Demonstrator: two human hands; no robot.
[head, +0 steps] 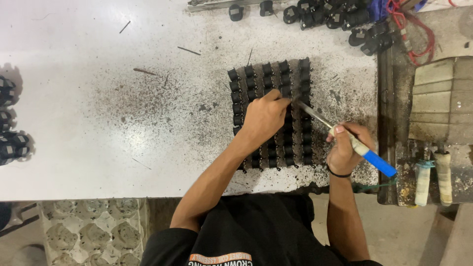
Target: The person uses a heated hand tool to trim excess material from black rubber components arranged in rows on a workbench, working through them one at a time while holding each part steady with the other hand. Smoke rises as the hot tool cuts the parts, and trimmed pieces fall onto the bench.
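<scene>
A block of small black components [270, 79] stands in several rows on a white, sooty table [98, 98]. My left hand [263, 118] rests on the middle rows, fingers pinching something thin at a component near the block's centre. My right hand [347, 148] grips a soldering iron [367, 153] with a blue and white handle. Its metal shaft slants up and left, and the tip meets the spot beside my left fingertips. A black band circles my right wrist.
More loose black components [335, 17] lie at the table's far edge, beside red wire [419, 34]. Other black parts [10, 133] sit at the left edge. A metal stand with two taped handles [433, 177] is on the right. An egg-tray-like sheet [93, 231] lies below the table.
</scene>
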